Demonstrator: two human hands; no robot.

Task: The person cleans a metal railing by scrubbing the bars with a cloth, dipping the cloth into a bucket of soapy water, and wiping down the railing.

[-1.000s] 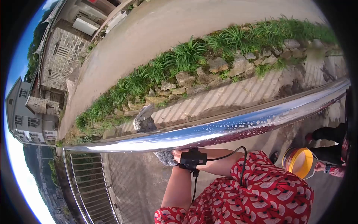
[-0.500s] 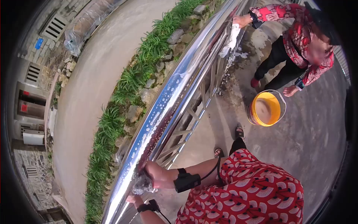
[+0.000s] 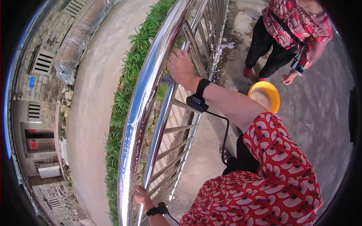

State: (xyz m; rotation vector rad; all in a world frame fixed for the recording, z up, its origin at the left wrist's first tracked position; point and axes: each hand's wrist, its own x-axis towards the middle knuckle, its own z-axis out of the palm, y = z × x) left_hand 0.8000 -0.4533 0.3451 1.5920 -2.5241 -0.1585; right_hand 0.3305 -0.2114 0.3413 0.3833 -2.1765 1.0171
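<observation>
My right hand [image 3: 182,69] presses a grey scrubbing pad [image 3: 168,78] near the junction of the shiny handrail [image 3: 141,90] and the thinner rail below it. Its fingers are bent around the pad, which is mostly hidden under the palm. Lower in the view, my left hand [image 3: 141,195] rests with curled fingers against the inner side of the handrail. White foam and droplets dot the rail between my hands. Black straps with small devices sit on both my wrists.
A co-worker [image 3: 290,34] in a red patterned top stands at the upper right, one hand [image 3: 289,78] near a yellow bucket [image 3: 266,96]. Metal balusters [image 3: 175,129] run below the handrail. Green plants [image 3: 120,113] and a paved road [image 3: 92,98] lie beyond.
My right hand has moved up along the rail with the pad, away from my left hand. The view has shifted, and the co-worker's rail-side hand and white cloth have left it.
</observation>
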